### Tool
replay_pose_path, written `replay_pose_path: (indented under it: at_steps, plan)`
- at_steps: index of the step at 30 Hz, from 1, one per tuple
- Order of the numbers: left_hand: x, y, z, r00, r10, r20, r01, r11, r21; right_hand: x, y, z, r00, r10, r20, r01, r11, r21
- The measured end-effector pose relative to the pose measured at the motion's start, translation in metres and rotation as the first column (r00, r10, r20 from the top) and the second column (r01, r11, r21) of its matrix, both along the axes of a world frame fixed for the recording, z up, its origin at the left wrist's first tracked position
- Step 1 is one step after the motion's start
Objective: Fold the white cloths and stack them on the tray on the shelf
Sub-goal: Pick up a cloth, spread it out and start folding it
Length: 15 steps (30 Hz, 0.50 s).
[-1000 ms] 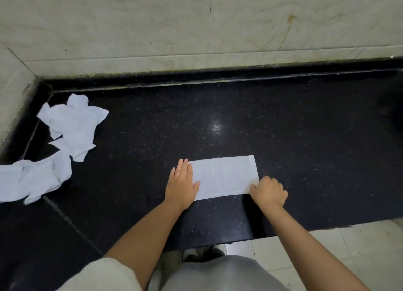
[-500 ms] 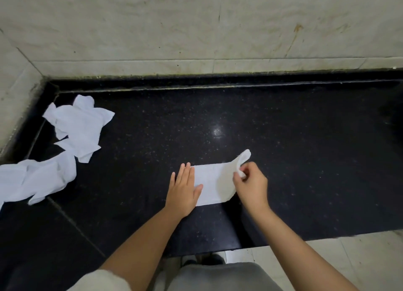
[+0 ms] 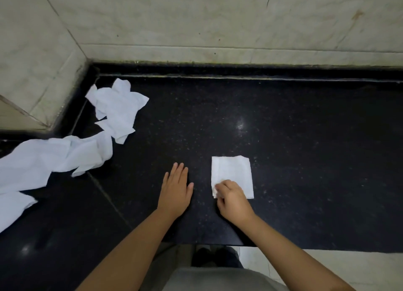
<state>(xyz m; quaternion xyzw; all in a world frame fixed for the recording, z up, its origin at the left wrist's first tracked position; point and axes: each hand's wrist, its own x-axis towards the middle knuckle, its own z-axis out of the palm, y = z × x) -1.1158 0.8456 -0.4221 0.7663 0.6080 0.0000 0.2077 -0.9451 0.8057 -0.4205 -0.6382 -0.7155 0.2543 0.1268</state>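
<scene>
Head view looks down on a black speckled stone counter (image 3: pixel 283 124) that fills most of the frame, glossy enough to carry a pale glint of light at about 1 o'clock from the folded cloth. A dark raised lip runs along the back of the counter, and above it stands a wall (image 3: pixel 218 17) of pale, veined marble tiles with a few brown stains toward 1 o'clock; a second tiled wall (image 3: pixel 32 61) meets it at a corner at 10 o'clock. A thin seam crosses the stone diagonally at 8 o'clock. Beyond the counter's near edge, at 5 o'clock, light floor tiles (image 3: pixel 327 266) show, with a dark shoe at 6 o'clock. The folded cloth (image 3: pixel 233 170), a small white rectangle, lies flat on the stone just right of centre. The right hand (image 3: pixel 233 200) sits at its near left corner with fingers curled, pinching that corner. The left hand (image 3: pixel 175 189) lies flat on the bare stone at 9 o'clock from the cloth, fingers straight and holding nothing, apart from the cloth. Crumpled white cloths wait on the counter: one (image 3: pixel 117 109) at 10 o'clock near the corner, and a longer heap (image 3: pixel 50 159) trailing off the frame at 9 o'clock, touching the first.
</scene>
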Motion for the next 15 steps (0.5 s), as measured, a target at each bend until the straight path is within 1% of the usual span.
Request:
replay_pose_path:
  at_steps: [2, 3, 5, 6, 7, 9, 10, 13, 15]
  plan:
    - [0.008, 0.000, -0.001, 0.998, -0.042, 0.043, 0.041, 0.999, 0.022, 0.013, -0.003, 0.006, 1.000, -0.005, -0.007, 0.005, 1.000, 0.021]
    - [0.012, -0.001, -0.001, 0.995, -0.069, 0.076, 0.066, 0.997, 0.042, 0.022, -0.006, 0.009, 0.999, -0.039, -0.001, 0.039, 0.997, 0.068]
    - [0.022, -0.005, -0.001, 0.975, -0.161, 0.154, 0.139, 0.980, 0.142, 0.041, -0.013, 0.011, 0.991, -0.079, 0.107, 0.062, 0.985, 0.159]
    - [0.028, -0.006, -0.002, 0.956, -0.224, 0.190, 0.192, 0.966, 0.173, 0.049, -0.016, 0.011, 0.982, -0.090, 0.168, 0.063, 0.985, 0.160]
    - [0.033, -0.008, -0.003, 0.936, -0.285, 0.206, 0.245, 0.949, 0.198, 0.055, -0.019, 0.010, 0.970, -0.071, 0.233, 0.042, 0.991, 0.126]
    - [0.042, -0.010, -0.003, 0.901, -0.388, 0.191, 0.353, 0.915, 0.195, 0.062, -0.023, 0.008, 0.954, -0.035, 0.297, 0.022, 0.999, 0.045]
    - [0.047, -0.010, -0.003, 0.887, -0.431, 0.164, 0.400, 0.896, 0.192, 0.064, -0.022, 0.006, 0.954, -0.023, 0.298, 0.017, 1.000, 0.020]
    - [0.056, -0.007, -0.011, 0.867, -0.498, 0.028, 0.484, 0.854, 0.192, 0.067, -0.013, 0.005, 0.956, 0.024, 0.294, -0.046, 0.997, 0.067]
    - [0.058, -0.004, -0.015, 0.856, -0.517, -0.021, 0.508, 0.833, 0.219, 0.069, -0.007, 0.007, 0.944, 0.073, 0.322, -0.101, 0.992, 0.070]
